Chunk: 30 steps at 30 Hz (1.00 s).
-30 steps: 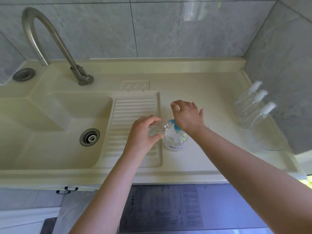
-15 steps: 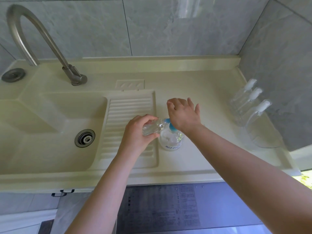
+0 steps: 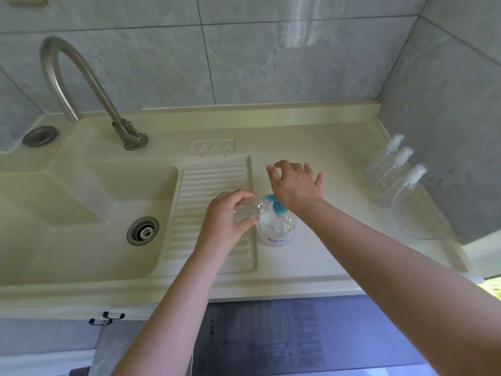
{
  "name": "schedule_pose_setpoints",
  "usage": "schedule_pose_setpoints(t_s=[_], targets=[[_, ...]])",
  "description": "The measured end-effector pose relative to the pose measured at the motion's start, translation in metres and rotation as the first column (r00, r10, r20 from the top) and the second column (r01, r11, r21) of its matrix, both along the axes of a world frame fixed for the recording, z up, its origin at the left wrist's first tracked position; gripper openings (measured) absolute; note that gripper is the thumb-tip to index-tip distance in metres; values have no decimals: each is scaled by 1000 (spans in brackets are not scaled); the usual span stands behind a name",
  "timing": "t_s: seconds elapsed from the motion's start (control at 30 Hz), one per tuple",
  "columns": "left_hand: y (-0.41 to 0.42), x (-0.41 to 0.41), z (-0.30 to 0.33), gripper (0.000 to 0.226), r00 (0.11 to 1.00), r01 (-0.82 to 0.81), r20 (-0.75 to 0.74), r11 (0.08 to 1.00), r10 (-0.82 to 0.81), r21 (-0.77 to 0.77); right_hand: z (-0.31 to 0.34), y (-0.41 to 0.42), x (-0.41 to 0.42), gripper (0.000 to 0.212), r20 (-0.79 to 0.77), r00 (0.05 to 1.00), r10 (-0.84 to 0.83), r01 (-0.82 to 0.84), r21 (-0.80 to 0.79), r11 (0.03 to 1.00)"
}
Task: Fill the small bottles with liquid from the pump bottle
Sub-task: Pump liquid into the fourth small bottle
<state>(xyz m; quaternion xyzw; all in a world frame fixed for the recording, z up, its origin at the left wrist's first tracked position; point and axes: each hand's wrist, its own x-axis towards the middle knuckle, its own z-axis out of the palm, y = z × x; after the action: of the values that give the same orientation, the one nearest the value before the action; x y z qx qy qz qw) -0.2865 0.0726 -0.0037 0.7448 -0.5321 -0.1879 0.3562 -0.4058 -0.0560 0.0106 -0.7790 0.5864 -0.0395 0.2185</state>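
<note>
Cream sink surface (image 3: 311, 267) by grey tiles: left hand (image 3: 225, 215) grips a tilted small bottle (image 3: 245, 211) at the pump bottle's (image 3: 276, 226) blue spout, right hand (image 3: 295, 185) fingers spread, heel on the pump head; filling step, likely another press next.

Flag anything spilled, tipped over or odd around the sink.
Nothing spilled that shows. The small bottle lies tilted in the left hand on purpose, its mouth at the pump bottle spout. The spare bottles stand against the right wall.
</note>
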Motion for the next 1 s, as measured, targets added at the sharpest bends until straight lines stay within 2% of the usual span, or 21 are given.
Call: schedule_pose_setpoints(t_s=[0.1, 0.37, 0.63, 0.87, 1.0], targets=[[0, 0, 0, 44, 1000, 6, 1, 1000, -6, 0, 1, -1, -1, 54, 0, 1000, 10, -10, -32, 999], [-2, 3, -5, 44, 999, 23, 26, 1000, -23, 7, -12, 6, -2, 49, 22, 1000, -11, 10, 12, 1000], [-2, 1, -5, 45, 1000, 2, 0, 1000, -2, -8, -5, 8, -4, 46, 111, 994, -5, 15, -88, 996], [-3, 1, -6, 44, 1000, 3, 3, 1000, -3, -22, -2, 1, -5, 45, 104, 994, 19, -15, -46, 999], [-4, 3, -9, 45, 1000, 3, 29, 1000, -3, -4, -10, 5, -4, 45, 22, 999, 35, -34, -70, 997]])
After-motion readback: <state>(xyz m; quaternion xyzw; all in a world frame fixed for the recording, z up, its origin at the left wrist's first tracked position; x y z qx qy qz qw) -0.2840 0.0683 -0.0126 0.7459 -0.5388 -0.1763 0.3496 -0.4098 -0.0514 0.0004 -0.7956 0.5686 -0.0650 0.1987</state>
